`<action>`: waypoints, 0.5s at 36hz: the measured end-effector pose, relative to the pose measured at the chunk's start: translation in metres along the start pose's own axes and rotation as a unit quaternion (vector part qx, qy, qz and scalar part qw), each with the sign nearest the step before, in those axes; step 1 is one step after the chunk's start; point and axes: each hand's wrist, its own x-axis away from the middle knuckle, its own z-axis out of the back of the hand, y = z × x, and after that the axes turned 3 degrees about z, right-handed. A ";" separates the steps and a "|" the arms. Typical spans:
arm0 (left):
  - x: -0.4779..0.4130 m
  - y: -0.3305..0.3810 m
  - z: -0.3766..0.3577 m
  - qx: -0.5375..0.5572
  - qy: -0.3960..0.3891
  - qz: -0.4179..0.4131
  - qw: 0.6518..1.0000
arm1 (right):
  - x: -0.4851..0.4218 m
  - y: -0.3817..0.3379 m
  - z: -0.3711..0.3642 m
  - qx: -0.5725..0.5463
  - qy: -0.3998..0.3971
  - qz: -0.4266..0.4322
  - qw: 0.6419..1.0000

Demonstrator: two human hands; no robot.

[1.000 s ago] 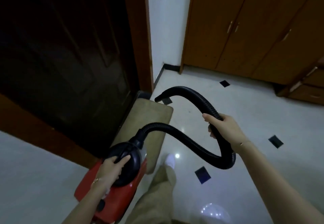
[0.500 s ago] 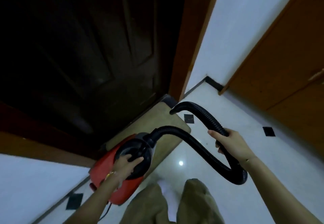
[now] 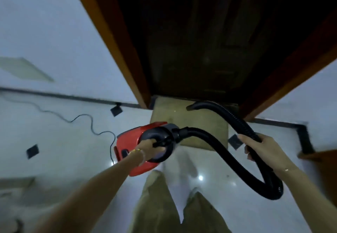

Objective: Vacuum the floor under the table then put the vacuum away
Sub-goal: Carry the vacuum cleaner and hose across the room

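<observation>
Left hand (image 3: 151,146) wrapped round the black handle of the red vacuum (image 3: 131,141), fingers curled shut through the handle loop; vacuum body carried off the floor, nose pointing right toward the mat; left forearm runs up from bottom-left, bracelet at the wrist. Right hand (image 3: 264,150) clamped on the black hose (image 3: 228,147), fingers closed round it just below the upper bend; right forearm comes in from bottom-right, thin bracelet at the wrist. Hose leaves the vacuum's front, sags in a deep loop below the right hand, climbs through the grip and arcs left; its open end (image 3: 191,107) hangs above the beige mat (image 3: 200,123). Mat lies at the threshold of a dark wooden door (image 3: 209,41) with an orange-brown frame (image 3: 109,32). Power cord (image 3: 82,117) snakes over the white tiled floor (image 3: 63,150) to the left, reaching the vacuum's rear. Khaki trouser legs (image 3: 155,205) at bottom centre; picture motion-blurred, detail soft.
</observation>
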 end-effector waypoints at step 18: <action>0.185 -0.172 -0.208 0.010 -0.071 0.071 0.995 | 0.153 0.133 -0.065 0.091 -0.136 -0.022 0.986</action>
